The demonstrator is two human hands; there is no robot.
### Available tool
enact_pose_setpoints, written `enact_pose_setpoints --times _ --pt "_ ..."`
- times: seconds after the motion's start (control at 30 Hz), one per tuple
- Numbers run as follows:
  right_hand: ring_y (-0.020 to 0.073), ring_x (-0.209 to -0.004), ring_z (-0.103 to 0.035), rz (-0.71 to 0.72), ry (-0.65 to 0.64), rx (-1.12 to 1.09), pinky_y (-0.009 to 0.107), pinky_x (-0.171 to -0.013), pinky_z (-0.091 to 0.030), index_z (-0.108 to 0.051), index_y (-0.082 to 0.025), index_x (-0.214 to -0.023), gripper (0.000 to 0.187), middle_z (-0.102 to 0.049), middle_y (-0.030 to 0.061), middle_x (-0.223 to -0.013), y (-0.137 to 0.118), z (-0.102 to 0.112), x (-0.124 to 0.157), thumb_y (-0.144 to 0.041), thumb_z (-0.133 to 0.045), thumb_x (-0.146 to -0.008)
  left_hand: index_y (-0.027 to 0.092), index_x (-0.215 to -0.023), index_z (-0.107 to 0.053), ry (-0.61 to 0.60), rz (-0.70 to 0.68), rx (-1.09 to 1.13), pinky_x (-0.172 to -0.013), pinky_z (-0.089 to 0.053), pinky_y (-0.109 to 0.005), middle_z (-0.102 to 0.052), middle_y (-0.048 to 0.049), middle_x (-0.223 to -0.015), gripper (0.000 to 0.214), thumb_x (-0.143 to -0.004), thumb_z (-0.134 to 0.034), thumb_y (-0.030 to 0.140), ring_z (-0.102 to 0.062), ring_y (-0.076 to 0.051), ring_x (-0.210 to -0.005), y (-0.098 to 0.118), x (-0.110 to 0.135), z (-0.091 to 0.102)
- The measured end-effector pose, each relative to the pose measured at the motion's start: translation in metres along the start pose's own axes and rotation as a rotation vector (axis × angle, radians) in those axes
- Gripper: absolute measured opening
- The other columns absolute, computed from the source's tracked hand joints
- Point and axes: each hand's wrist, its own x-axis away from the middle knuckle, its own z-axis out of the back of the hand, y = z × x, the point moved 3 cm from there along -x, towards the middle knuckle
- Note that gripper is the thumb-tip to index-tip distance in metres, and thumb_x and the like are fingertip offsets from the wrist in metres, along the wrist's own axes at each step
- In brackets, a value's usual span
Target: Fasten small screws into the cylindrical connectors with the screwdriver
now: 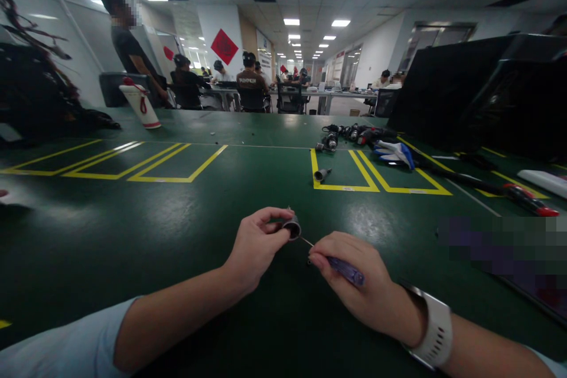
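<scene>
Screwdriver point(343, 269), one, sits gripped in the right hand point(371, 289), four o'clock from one grey cup point(293, 226) the left hand point(257, 243) pinches, second cup point(321, 175) at one o'clock.

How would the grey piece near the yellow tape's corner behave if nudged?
The grey piece will probably roll: it looks round and lies on its side. It may curve, since it narrows away from its open end.

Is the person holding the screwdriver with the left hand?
No, the right hand holds the screwdriver, while the left hand holds a hollow grey part.
</scene>
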Motion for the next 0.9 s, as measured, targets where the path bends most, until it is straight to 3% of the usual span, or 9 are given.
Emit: enact_pose_setpoints --times 0.37,0.47,0.57,0.7,0.9 --pt "0.0147 -0.07 -0.056 -0.014 0.001 0.002 0.029 -0.064 -0.044 -0.057 -0.018 -0.087 0.012 -0.062 0.0048 -0.076 -0.003 -0.002 -0.001 -0.021 -0.046 -0.086 0.014 -0.079 -0.065 0.005 0.0 0.0 -0.076 -0.053 -0.03 -0.067 -0.0052 -0.1 0.021 -0.061 -0.063 0.005 -0.065 -0.016 -0.079 -0.002 -0.002 0.001" --pt "0.013 -0.063 -0.055 -0.031 0.091 -0.049 0.027 -0.059 -0.044 -0.058 -0.018 -0.08 0.014 -0.06 0.0029 -0.069 -0.005 0.004 0.0 -0.022 -0.046 -0.086 0.014 -0.08 -0.065 -0.006 0.014 -0.007 -0.074 -0.053 -0.03 -0.066 -0.0056 -0.103 0.02 -0.061 -0.064 0.006 -0.065 -0.016 -0.078 -0.005 -0.005 0.004" --pt "0.0107 -0.05 -0.052 -0.193 0.191 -0.116 0.024 -0.049 -0.041 -0.056 -0.018 -0.067 0.024 -0.055 -0.0005 -0.055 0.003 0.013 0.0 -0.028 -0.045 -0.086 0.015 -0.087 -0.064 -0.022 0.043 -0.026 -0.076 -0.052 -0.031 -0.068 -0.0057 -0.097 0.024 -0.064 -0.065 0.011 -0.065 -0.016 -0.081 -0.006 -0.007 0.007" --pt "0.0094 -0.044 -0.05 -0.474 0.071 -0.214 0.022 -0.045 -0.039 -0.056 -0.017 -0.064 0.032 -0.053 -0.0023 -0.048 0.022 0.011 -0.002 -0.038 -0.046 -0.085 0.015 -0.096 -0.063 -0.037 0.068 -0.048 -0.08 -0.051 -0.032 -0.069 -0.0049 -0.088 0.031 -0.065 -0.066 0.013 -0.064 -0.017 -0.083 -0.006 -0.007 0.008" --pt "0.0087 -0.045 -0.049 -0.478 0.048 -0.186 0.021 -0.045 -0.038 -0.058 -0.016 -0.067 0.03 -0.054 -0.0028 -0.049 0.029 0.005 -0.003 -0.037 -0.047 -0.085 0.014 -0.094 -0.064 -0.039 0.074 -0.019 -0.079 -0.051 -0.033 -0.069 -0.0054 -0.087 0.031 -0.063 -0.067 0.013 -0.064 -0.018 -0.082 -0.006 -0.006 0.007"
